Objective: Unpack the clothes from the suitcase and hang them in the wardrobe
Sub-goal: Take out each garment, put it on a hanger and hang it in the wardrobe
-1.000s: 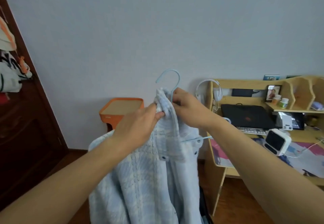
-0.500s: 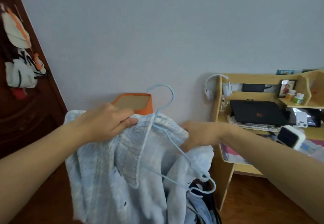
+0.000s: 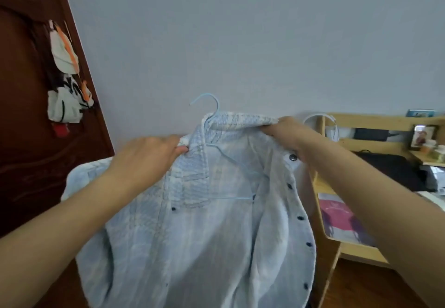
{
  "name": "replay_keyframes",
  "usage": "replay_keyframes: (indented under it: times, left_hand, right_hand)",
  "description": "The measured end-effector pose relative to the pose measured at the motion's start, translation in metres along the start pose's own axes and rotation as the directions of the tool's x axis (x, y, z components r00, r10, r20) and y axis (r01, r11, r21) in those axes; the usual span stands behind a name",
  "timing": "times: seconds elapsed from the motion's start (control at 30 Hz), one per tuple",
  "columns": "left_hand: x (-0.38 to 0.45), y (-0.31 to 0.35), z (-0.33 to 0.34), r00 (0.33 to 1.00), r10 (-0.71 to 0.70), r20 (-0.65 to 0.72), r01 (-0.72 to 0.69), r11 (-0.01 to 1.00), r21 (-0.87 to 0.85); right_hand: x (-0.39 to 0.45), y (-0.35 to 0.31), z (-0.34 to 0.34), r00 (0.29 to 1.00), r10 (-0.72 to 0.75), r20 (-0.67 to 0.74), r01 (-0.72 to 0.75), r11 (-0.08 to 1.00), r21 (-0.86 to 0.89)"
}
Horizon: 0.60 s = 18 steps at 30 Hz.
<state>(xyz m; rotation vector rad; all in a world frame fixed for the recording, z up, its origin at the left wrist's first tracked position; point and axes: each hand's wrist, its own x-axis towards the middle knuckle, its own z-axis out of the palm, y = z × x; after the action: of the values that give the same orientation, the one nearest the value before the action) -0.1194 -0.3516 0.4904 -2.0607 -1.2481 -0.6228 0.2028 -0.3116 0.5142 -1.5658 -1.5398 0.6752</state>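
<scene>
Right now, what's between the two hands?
Head view: the shirt collar, spread between left hand and right hand, with the light blue hanger hook rising from it.

home bedroom | dark wooden door (image 3: 31, 115) on the left, bags (image 3: 65, 76) hung on it | wooden desk (image 3: 361, 187) with shelves, laptop (image 3: 395, 170), headphones (image 3: 320, 120) on the right

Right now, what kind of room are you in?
Probably a bedroom or study: a wooden desk with a laptop stands by the wall, bags hang on a dark door, and both hands hold a shirt on a hanger.
</scene>
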Motion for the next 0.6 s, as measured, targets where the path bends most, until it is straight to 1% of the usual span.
replay_keyframes:
  times: [0.03,0.07,0.1,0.13,0.17,0.2,0.23,0.27,0.3,0.33,0.37,0.4,0.43,0.47,0.5,0.53,0.6]
  left_hand:
    - [0.002,0.007,-0.009,0.999,-0.008,-0.033,0.007,1.0,-0.025]
    - [0.003,0.018,-0.015,1.0,0.009,-0.028,-0.01,0.998,-0.067]
    - [0.002,0.032,-0.019,0.999,0.037,-0.018,-0.039,0.994,-0.107]
    - [-0.001,0.046,-0.021,0.998,0.054,-0.018,-0.056,0.99,-0.132]
    - [-0.005,0.058,-0.02,0.999,0.035,-0.031,-0.038,0.99,-0.135]
    - [-0.007,0.064,-0.02,0.998,-0.052,-0.019,0.049,0.988,-0.147]
    - [-0.007,0.061,-0.016,0.979,-0.198,0.035,0.202,0.966,-0.162]
    - [-0.008,0.053,-0.012,0.934,-0.343,0.096,0.355,0.92,-0.165]
    - [-0.01,0.042,-0.008,0.883,-0.446,0.144,0.467,0.864,-0.19]
    - [-0.014,0.035,-0.005,0.846,-0.5,0.183,0.532,0.808,-0.254]
    - [-0.018,0.032,-0.007,0.829,-0.525,0.194,0.559,0.761,-0.33]
    - [-0.019,0.035,-0.011,0.824,-0.53,0.2,0.563,0.728,-0.391]
    - [-0.02,0.042,-0.015,0.824,-0.527,0.207,0.56,0.705,-0.435]
    - [-0.019,0.052,-0.019,0.823,-0.528,0.21,0.559,0.687,-0.465]
    - [-0.018,0.063,-0.022,0.822,-0.533,0.202,0.557,0.675,-0.484]
    - [-0.016,0.073,-0.025,0.815,-0.546,0.194,0.561,0.659,-0.501]
    - [-0.011,0.092,-0.028,0.786,-0.583,0.207,0.591,0.609,-0.529]
  right_hand:
    - [0.001,-0.017,-0.002,0.987,0.125,0.099,-0.145,0.964,0.222]
    - [0.0,-0.03,-0.002,0.963,0.178,0.205,-0.242,0.903,0.356]
    - [0.0,-0.039,0.002,0.94,0.175,0.293,-0.299,0.838,0.457]
    - [-0.001,-0.044,0.009,0.926,0.149,0.346,-0.319,0.8,0.508]
    - [-0.006,-0.047,0.017,0.913,0.127,0.387,-0.327,0.794,0.513]
    - [-0.013,-0.046,0.025,0.909,0.117,0.401,-0.316,0.821,0.476]
    - [-0.026,-0.042,0.033,0.917,0.095,0.387,-0.259,0.879,0.399]
    - [-0.039,-0.033,0.04,0.929,0.046,0.367,-0.156,0.949,0.276]
    - [-0.053,-0.025,0.042,0.929,-0.023,0.37,-0.029,0.99,0.135]
    - [-0.056,-0.014,0.042,0.92,-0.089,0.383,0.083,0.996,0.03]
    - [-0.055,-0.006,0.038,0.906,-0.135,0.4,0.142,0.99,0.011]
    - [-0.046,0.002,0.032,0.908,-0.2,0.368,0.205,0.978,0.027]
    - [-0.035,0.006,0.024,0.909,-0.306,0.284,0.32,0.947,-0.003]
    - [-0.021,0.011,0.02,0.889,-0.422,0.177,0.439,0.896,-0.068]
    - [-0.012,0.013,0.018,0.859,-0.502,0.1,0.51,0.856,-0.081]
    - [-0.004,0.016,0.022,0.84,-0.536,0.087,0.539,0.842,-0.02]
    - [0.005,0.028,0.037,0.793,-0.572,0.211,0.559,0.82,0.123]
